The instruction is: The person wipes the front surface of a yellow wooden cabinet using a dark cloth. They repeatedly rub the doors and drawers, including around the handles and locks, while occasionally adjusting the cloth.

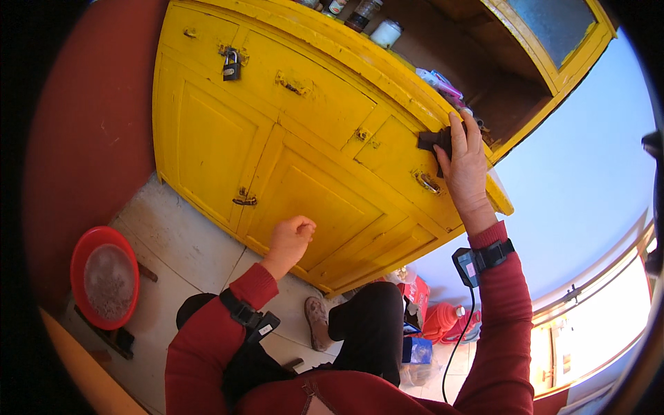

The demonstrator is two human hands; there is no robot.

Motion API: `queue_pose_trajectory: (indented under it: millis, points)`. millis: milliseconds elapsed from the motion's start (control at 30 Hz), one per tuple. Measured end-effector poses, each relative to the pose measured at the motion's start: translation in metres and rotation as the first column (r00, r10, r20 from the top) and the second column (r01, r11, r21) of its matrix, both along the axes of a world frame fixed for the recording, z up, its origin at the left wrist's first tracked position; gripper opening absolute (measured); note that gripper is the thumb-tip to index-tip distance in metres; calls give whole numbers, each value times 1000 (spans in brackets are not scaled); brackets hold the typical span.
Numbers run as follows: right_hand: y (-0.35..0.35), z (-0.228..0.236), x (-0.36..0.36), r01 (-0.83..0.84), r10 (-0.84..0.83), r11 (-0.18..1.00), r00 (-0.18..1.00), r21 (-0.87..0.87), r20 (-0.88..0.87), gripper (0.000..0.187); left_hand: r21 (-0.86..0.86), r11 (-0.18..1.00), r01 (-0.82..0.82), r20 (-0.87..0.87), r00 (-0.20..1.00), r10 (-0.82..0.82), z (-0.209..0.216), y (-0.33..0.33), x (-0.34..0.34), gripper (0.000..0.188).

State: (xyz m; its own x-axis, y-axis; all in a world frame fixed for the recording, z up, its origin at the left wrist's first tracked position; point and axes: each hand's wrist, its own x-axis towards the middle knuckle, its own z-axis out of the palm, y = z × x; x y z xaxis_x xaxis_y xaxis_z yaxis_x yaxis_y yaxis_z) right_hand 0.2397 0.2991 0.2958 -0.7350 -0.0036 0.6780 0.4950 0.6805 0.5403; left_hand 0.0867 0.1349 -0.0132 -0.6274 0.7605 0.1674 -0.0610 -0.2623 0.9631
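Note:
A yellow wooden cabinet with worn paint stands before me, its drawers and doors facing me. At its upper right edge my right hand is closed around a dark, angular piece, perhaps cloth, pressed against the front by the ledge. Its far side is hidden by my fingers. Just below the right hand is a metal drawer handle. My left hand hovers in front of the lower middle door, fingers curled into a loose fist with nothing showing in them. A padlock hangs from the upper left drawer.
A red basin of cloudy, sudsy water stands at the left by the red wall. Jars and a plastic packet sit on the cabinet's ledge. Red containers and bags are on the floor beside my knee. A cable hangs from my right wrist.

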Motion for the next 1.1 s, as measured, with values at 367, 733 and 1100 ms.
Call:
queue_pose_trajectory:
  millis: [367, 733, 1100]
  points:
    - [-5, 1, -9, -56, 47, 985, 997, -163, -61, 60, -14, 1000, -9, 2, 1000, 9, -7, 6, 2, 12]
    - [-11, 7, -15, -107, 97, 971, 994, -215, -57, 58, -49, 997, -65, -214, 975, 53, 0, 4, 6, 27]
    - [-46, 18, -161, -164, 175, 979, 981, -118, 82, 54, -70, 991, -118, -201, 974, 101, 6, 0, 5, 34]
